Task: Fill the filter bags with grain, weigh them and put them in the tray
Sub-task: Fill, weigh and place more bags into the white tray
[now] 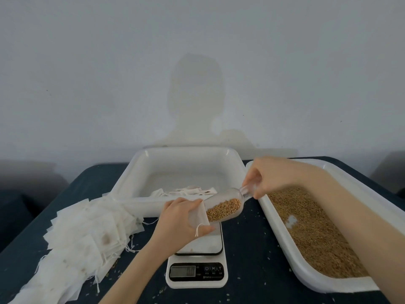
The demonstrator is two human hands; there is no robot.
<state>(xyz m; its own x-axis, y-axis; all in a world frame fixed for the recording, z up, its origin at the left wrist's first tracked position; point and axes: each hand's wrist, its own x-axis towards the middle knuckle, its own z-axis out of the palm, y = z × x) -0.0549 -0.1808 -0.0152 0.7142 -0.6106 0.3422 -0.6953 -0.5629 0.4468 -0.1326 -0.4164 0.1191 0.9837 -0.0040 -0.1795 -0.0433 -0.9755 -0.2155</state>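
Head view, as I log it:
- Filter bag (200,216): white, drawstring, held open above the scale platform; my left hand (179,222) grips it, fingers (192,202) curled round its mouth.
- Scoop (223,207): clear plastic, part full of grain, tilted with its mouth at the bag; my right hand (269,176) pinches its handle.
- Scale (197,270): white, on the dark bench (247,249), display unreadable.
- Grain tray (282,233): right of the scale, holding loose grain.
- Rear tray (131,178): white, some bags inside.
- Spare bags (87,233): heaped at left.
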